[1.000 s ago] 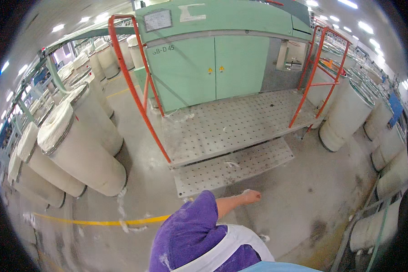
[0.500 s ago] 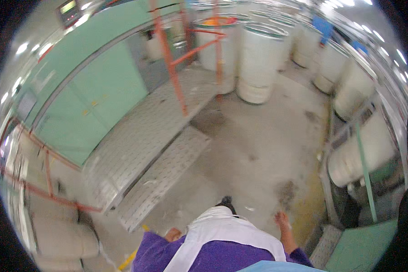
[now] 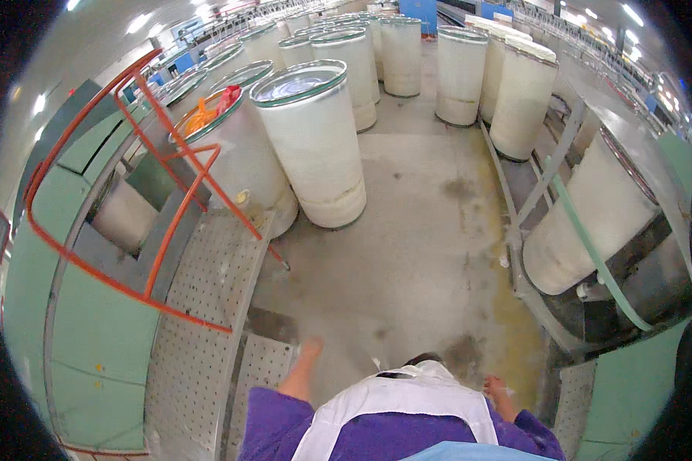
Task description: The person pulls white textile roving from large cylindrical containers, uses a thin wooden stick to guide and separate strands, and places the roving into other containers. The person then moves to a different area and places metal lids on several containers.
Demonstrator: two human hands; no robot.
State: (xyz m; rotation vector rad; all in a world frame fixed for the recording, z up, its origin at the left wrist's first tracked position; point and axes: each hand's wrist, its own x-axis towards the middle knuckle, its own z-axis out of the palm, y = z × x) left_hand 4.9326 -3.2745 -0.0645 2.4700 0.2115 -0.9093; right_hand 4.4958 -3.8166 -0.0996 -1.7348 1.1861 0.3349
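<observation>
My left hand hangs beside my body, over the floor at the edge of a perforated metal step. It is small and smeared, so its fingers cannot be made out. On the other side, my right hand hangs low over the stained floor, its fingers loosely apart and nothing visible in them. Neither hand touches anything I can see. Ahead to the left stands a tall white can with a green rim. Next to it, a similar can has orange and red material at its top.
An orange railing borders the raised perforated platform beside a green machine at left. Rightward, a metal frame with a green bar stands before another white can. More cans line both sides ahead.
My view has swung to the left side's cans and forward along the aisle; the railing and cans appear nearer. My left arm now reaches further out from my body.
</observation>
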